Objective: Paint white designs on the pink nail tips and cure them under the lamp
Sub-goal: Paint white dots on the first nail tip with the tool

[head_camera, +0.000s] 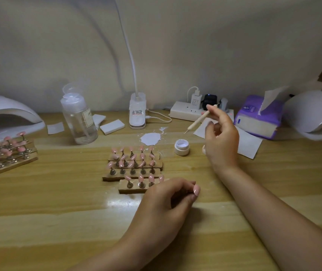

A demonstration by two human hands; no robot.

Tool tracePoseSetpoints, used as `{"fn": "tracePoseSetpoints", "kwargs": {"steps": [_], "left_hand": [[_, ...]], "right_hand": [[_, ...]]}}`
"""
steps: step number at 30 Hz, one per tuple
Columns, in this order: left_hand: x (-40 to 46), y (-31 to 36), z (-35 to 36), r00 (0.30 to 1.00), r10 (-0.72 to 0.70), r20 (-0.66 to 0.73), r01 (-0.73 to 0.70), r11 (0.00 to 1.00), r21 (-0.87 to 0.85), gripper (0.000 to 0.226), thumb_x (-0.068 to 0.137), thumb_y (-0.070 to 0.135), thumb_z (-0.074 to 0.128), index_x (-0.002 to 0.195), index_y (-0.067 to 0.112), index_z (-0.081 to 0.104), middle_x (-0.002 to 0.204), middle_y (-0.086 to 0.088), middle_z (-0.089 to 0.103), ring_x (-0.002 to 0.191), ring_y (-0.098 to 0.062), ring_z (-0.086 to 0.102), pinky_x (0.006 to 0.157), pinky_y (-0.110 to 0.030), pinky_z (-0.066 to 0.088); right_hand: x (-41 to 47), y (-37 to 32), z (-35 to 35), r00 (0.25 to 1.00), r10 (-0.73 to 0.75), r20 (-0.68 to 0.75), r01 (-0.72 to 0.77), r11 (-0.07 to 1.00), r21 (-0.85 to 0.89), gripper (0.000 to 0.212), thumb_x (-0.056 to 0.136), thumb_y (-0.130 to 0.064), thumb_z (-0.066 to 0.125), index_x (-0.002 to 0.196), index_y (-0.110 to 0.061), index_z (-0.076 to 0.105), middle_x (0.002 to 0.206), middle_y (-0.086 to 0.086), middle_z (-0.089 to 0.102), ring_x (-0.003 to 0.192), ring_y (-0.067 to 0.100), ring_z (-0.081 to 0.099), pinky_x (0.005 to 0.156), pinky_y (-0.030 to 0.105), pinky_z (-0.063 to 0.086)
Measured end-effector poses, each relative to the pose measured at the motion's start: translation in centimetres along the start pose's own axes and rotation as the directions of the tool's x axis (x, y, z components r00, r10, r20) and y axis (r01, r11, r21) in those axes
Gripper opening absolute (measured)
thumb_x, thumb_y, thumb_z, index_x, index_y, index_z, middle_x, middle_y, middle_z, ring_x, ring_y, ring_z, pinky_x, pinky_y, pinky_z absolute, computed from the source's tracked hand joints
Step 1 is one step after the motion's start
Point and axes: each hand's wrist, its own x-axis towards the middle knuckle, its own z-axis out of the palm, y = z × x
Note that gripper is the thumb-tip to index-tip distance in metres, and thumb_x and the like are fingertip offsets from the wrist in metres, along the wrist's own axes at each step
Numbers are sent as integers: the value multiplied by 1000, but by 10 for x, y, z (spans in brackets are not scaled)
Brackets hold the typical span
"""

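Note:
Several wooden strips (134, 177) in the middle of the table carry pink nail tips on metal stands. My left hand (166, 200) sits at the right end of the nearest strip and pinches one pink nail tip (196, 189) between its fingertips. My right hand (221, 137) is raised above the table and holds a thin dotting tool (198, 120), its point aimed down and left. An open small white jar (181, 147) of white gel stands beside a white blob (150, 138) on the table. One white curing lamp (7, 116) is at far left, another (312, 114) at far right.
A second wooden rack (5, 153) of pink tips lies at left. At the back stand a clear pump bottle (79, 118), a desk lamp base (137, 112), a power strip (187, 112) and a purple tissue pack (258, 118). White paper (248, 143) lies under my right hand.

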Motion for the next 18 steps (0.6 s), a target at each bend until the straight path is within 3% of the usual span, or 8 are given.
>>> {"fn": "tracePoseSetpoints", "kwargs": {"steps": [2,4,8,11,14,16,18], "left_hand": [[1,-1,-4,1000,24,-8,-24,999,36,17,86,11,63,74,24,64,88,17,69,102,9,58,94,-31,44],[2,-3,-9,1000,16,-20,-16,999,34,14,85,10,63,78,21,67,91,17,70,101,8,59,94,-30,47],[3,-4,-12,1000,22,-10,-22,999,30,14,85,7,64,79,19,68,93,15,70,97,5,62,88,-27,50],[3,-5,-14,1000,27,-1,-27,998,48,14,85,10,64,79,22,67,90,13,70,93,-7,66,86,-35,52],[4,-6,-19,998,56,-18,-54,995,87,14,84,11,65,79,24,66,84,4,71,86,-24,66,82,-46,52],[4,-5,-20,998,67,-8,-66,992,105,15,84,11,65,78,25,66,85,6,71,87,-20,67,82,-44,52],[4,-4,-21,997,80,8,-80,989,122,15,83,10,66,80,24,68,90,15,70,91,-5,66,82,-32,52]], "right_hand": [[1,-4,-1,998,59,-6,-58,993,106,38,92,0,39,109,-31,53,95,-20,57,54,-5,46,55,9,38],[3,-7,0,989,145,0,-141,965,223,26,95,-9,43,107,-28,56,89,-15,60,50,-4,48,53,10,41],[7,-10,0,975,219,34,-220,940,261,14,92,-12,55,102,-20,59,84,-6,60,48,-2,52,48,12,43],[9,-13,-2,969,244,45,-245,915,321,24,89,-8,58,97,-27,45,78,0,58,44,0,50,47,15,45],[11,-14,-2,948,310,76,-315,871,376,37,88,-9,60,105,-24,31,78,2,55,42,1,49,46,15,44],[12,-13,-2,932,349,102,-359,843,399,34,87,-10,62,106,-21,37,78,2,53,42,1,48,45,16,44],[12,-11,-1,926,351,141,-377,840,391,19,87,-12,63,97,-16,47,76,4,52,43,1,49,44,16,44]]}}
